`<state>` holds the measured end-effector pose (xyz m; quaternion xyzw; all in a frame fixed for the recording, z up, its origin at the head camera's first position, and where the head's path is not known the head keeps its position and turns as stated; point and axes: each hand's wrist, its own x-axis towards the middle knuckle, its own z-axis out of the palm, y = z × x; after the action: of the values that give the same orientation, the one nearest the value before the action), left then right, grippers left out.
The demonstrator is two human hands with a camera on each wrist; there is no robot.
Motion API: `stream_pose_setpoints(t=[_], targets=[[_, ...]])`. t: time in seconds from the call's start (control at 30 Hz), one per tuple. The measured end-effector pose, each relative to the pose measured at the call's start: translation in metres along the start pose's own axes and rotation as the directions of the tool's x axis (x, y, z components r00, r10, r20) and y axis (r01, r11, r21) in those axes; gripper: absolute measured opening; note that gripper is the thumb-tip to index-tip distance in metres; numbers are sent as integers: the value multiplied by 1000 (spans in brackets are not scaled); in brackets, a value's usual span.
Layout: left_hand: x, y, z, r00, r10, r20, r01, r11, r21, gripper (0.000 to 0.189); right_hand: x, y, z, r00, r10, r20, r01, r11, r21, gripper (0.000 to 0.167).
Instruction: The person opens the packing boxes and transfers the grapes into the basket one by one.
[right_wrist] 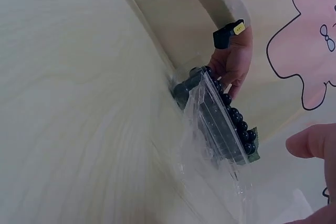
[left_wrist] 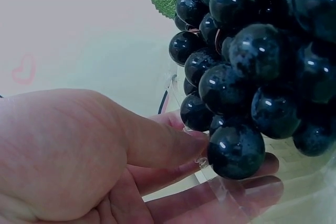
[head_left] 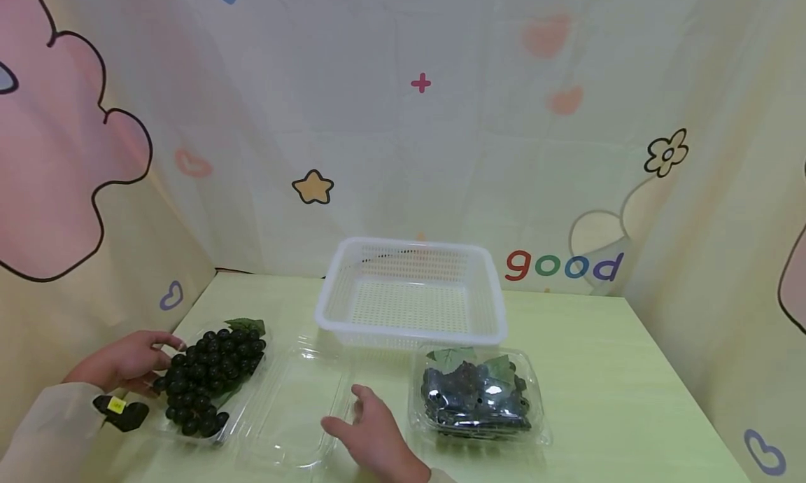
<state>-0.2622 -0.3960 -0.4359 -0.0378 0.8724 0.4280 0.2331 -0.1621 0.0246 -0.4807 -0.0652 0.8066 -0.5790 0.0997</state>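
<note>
Black grapes (head_left: pixel 210 374) with a green leaf (head_left: pixel 247 325) lie heaped in one half of a clear plastic clamshell box (head_left: pixel 234 418), at the left. My left hand (head_left: pixel 135 362) holds that half's left edge. In the left wrist view its thumb (left_wrist: pixel 176 148) lies on the rim beside the lowest grape, and its fingers show through the plastic below. The box's lid (head_left: pixel 292 406) lies folded out to the right. My right hand (head_left: pixel 378 434) is by the lid's right edge, thumb and fingers spread, holding nothing.
A white perforated plastic basket (head_left: pixel 411 332) stands at the back middle of the table. To my right sits a closed clear box (head_left: pixel 478 399) with dark grapes and leaves inside. A printed curtain (head_left: pixel 403 154) hangs behind and on both sides.
</note>
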Motion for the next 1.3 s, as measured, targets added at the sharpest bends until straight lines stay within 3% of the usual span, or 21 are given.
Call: stream_pose_setpoints(t=[0.1,0.2,0.4,0.57,0.8,1.03,1.2,1.3], targets=[[-1,0,0,1000,-4,4,4,1000,-5,47,1,-5,-2,996,-83,-28,80,991,-104,77],[-1,1,0,1000,-9,5,9,1000,-7,47,7,-12,-2,993,-115,-22,113,989,-95,76],[0,0,0,1000,-19,-1,19,1000,-10,47,31,-30,9,997,-66,33,66,998,-15,80],[2,-3,-1,1000,-19,10,19,1000,-6,48,54,-41,29,998,-28,65,35,993,-109,79],[0,-1,-1,1000,-21,4,21,1000,0,48,78,-50,53,999,2,32,7,963,-270,76],[-1,0,-2,1000,-27,10,27,1000,5,48,97,-58,71,998,63,-1,-61,962,-266,78],[0,0,-3,1000,-21,13,21,1000,10,47,105,-61,81,998,70,2,-67,964,-259,52],[-1,1,-1,1000,-26,13,26,1000,2,47,107,-61,86,997,75,9,-70,962,-263,61]])
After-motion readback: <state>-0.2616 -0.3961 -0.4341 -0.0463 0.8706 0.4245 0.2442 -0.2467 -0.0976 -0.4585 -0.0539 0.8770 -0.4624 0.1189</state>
